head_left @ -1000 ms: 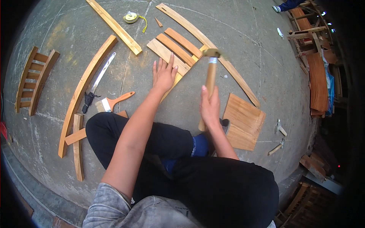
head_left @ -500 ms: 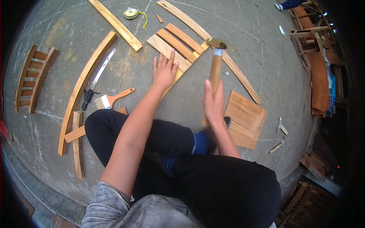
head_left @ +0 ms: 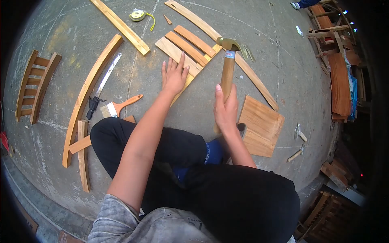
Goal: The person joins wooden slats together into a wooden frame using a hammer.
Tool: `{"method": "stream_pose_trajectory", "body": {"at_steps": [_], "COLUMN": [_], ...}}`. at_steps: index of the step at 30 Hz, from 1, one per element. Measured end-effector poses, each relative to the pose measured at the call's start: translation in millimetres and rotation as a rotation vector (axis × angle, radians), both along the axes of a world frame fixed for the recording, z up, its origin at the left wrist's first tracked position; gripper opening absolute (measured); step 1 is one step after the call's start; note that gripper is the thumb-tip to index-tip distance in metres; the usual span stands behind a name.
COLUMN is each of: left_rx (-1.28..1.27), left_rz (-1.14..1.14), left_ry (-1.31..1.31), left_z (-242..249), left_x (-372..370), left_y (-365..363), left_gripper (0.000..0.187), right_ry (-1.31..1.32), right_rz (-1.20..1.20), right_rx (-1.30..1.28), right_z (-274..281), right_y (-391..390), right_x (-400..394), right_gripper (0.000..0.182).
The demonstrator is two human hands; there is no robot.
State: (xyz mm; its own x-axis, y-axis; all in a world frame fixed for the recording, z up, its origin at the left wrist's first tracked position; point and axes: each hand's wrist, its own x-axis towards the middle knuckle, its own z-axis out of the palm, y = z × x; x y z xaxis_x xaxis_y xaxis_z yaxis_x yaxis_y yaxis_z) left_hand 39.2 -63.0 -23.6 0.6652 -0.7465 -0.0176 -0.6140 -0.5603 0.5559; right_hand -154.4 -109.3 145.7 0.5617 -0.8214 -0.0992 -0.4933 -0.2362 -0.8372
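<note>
A wood workshop is showing: a hand (head_left: 227, 111) is gripping a hammer (head_left: 228, 69), and a saw (head_left: 107, 75), brush (head_left: 117, 107) and wooden bars (head_left: 87, 87) are lying on concrete (head_left: 186, 115).

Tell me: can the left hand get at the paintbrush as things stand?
Probably yes: the left hand lies open on a pale wooden slat, and the paintbrush sits nearby with its handle uncovered.

Slats (head_left: 187, 49): lay under and beyond your left hand (head_left: 175, 77).
Hammer (head_left: 228, 69): was in your right hand (head_left: 226, 108), its head beyond your thumb.
Tape measure (head_left: 137, 15): lay past your left hand, ahead and leftward.
Brush (head_left: 118, 107): lay left of your left hand, nearer you.
Saw (head_left: 107, 76): lay farther left, alongside the beam (head_left: 84, 94).
Panel (head_left: 261, 126): lay just right of your right hand.
</note>
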Motion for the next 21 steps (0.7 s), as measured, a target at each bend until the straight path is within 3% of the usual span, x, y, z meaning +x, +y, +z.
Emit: {"method": "stream_pose_trajectory", "body": {"at_steps": [1,3,5,7,13,17,21], "left_rx": [0.004,0.010,0.009,0.006,0.010,-0.002,-0.025], "left_rz": [-0.002,-0.004,0.003,0.009,0.016,0.005,0.022], "left_ry": [0.001,-0.002,-0.032,-0.064,-0.045,-0.024,-0.066], "left_z": [-0.7,-0.5,-3.1,-5.3,-3.7,-2.2,-11.1], "left_x": [-0.5,-0.1,-0.7,1.1,-1.3,-1.4,-2.4], "left_y": [0.0,-0.1,-1.6,-1.4,-1.4,-0.1,-1.4], "left_gripper": [0.070,0.070,0.070,0.069,0.070,0.070,0.070], "right_ry": [-0.055,0.108,0.230,0.314,0.022,0.054,0.261], "right_rz": [-0.013,0.077,0.129,0.136,0.023,0.020,0.108], "right_rx": [-0.006,-0.058,-0.078,-0.060,-0.061,-0.056,-0.047], "right_z": [-8.6,-59.5,-69.1,-48.2,-1.5,-34.6,-56.9], "right_y": [0.8,1.0,0.1,-1.6,-7.7,4.3,-5.0], "right_x": [-0.7,-14.0,-17.4,-14.4,-3.2,-7.9,-23.1], "right_gripper": [0.035,0.035,0.034,0.032,0.032,0.034,0.036]}}
